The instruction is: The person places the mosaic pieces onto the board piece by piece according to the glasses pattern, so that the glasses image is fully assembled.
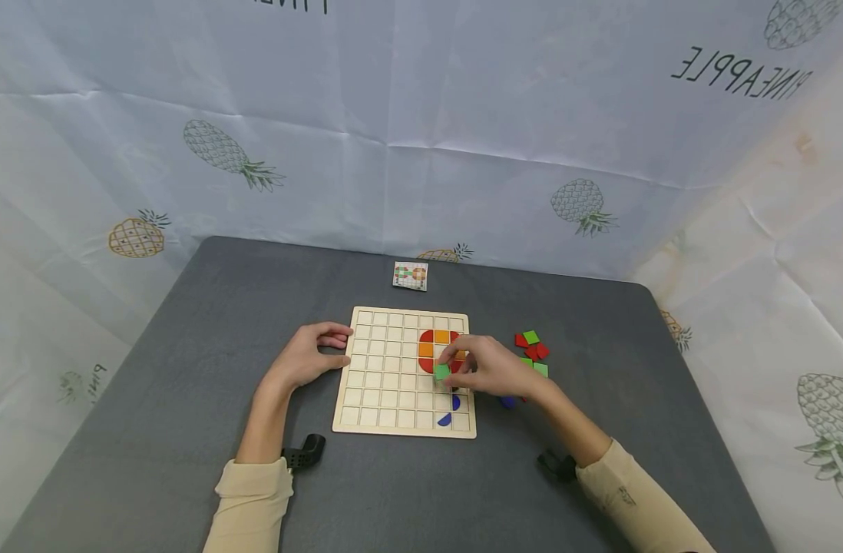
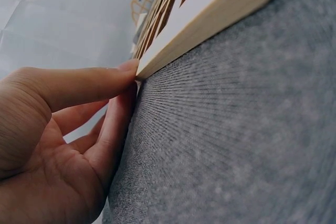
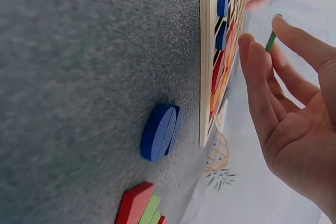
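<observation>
A pale wooden grid board [image 1: 376, 380] lies on the dark table. My left hand [image 1: 307, 355] is at its left edge, thumb and fingertips touching the side at separate spots; the left wrist view shows the thumb tip [image 2: 126, 66] against the wood. My right hand [image 1: 487, 365] is over the board's right half, pinching a green square tile [image 1: 441, 372] between thumb and fingers. In the right wrist view that tile [image 3: 270, 41] is raised above the board. Red and orange pieces [image 1: 426, 350] form a rounded shape on the grid, partly hidden by the right hand. Blue pieces [image 1: 445, 419] lie nearer the front.
Right of the board lie loose red and green pieces [image 1: 540, 351] and blue pieces [image 3: 159, 132]. A small printed pattern card [image 1: 411, 276] sits behind the board. A pineapple-print cloth [image 1: 394, 192] hangs behind the table.
</observation>
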The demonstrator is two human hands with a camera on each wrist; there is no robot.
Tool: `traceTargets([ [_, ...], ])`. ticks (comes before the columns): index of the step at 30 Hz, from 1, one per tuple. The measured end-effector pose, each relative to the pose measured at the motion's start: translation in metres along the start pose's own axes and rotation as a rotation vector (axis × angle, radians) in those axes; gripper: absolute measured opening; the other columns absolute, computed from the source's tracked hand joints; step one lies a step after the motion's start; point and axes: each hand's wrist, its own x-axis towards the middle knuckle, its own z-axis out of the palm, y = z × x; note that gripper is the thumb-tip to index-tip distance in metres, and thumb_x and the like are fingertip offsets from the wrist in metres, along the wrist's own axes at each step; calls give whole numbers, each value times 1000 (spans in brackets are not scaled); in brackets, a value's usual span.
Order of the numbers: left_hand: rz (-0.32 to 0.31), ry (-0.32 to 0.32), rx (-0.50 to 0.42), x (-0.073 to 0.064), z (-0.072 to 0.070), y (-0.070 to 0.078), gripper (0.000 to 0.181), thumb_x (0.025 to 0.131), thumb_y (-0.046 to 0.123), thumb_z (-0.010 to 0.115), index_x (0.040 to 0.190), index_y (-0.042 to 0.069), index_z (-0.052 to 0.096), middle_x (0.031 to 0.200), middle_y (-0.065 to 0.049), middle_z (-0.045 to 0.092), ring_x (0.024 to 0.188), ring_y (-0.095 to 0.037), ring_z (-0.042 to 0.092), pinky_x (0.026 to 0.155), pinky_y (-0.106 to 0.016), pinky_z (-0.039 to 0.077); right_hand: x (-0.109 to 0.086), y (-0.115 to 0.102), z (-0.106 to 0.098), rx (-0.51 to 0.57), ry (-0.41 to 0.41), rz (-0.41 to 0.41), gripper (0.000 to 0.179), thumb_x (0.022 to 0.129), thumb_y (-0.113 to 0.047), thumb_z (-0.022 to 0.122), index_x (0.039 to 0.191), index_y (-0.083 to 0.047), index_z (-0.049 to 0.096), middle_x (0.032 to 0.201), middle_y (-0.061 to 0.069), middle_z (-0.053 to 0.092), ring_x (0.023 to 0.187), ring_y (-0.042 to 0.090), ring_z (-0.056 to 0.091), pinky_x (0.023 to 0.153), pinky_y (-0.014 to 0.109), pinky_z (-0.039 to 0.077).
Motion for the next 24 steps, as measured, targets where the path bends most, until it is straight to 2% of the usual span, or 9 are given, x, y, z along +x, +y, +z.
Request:
traceTargets([
  [6,0,-2,1,0,-1,-1,50,94,2,81,142,1,68,132,-22,72,121,-36,69,99,-41,55,17,-1,1,17,40,-19,27,94,-22,87,116,-11,76,108,4,78,70,4,68,67,23,56],
  [9,9,-6,5,0,-1,-1,50,94,3,81,142,0,67,132,-24,72,121,-36,69,99,-41,55,25,-2,2,38,50,-9,27,93,-24,88,115,-14,77,102,2,77,68,7,67,66,24,55],
  [15,6,-7,-1,1,-2,0,50,94,3,81,143,0,67,133,-24,71,122,-36,69,99,-42,55,41,-3,5,98,42,-11,25,94,-20,87,115,-13,77,107,6,76,69,13,70,67,25,56],
  [20,6,-4,0,0,-2,1,51,94,3,81,142,0,67,133,-24,71,121,-37,68,97,-40,56,57,-1,10,25,58,-15,25,93,-22,88,113,-12,78,104,7,77,70,14,62,69,23,51],
  [24,1,1,2,0,-1,1,50,94,2,81,142,0,67,133,-24,71,121,-36,69,98,-41,56,67,0,14,-35,53,9,27,91,-25,90,112,-10,79,103,4,79,83,13,66,80,25,55],
])
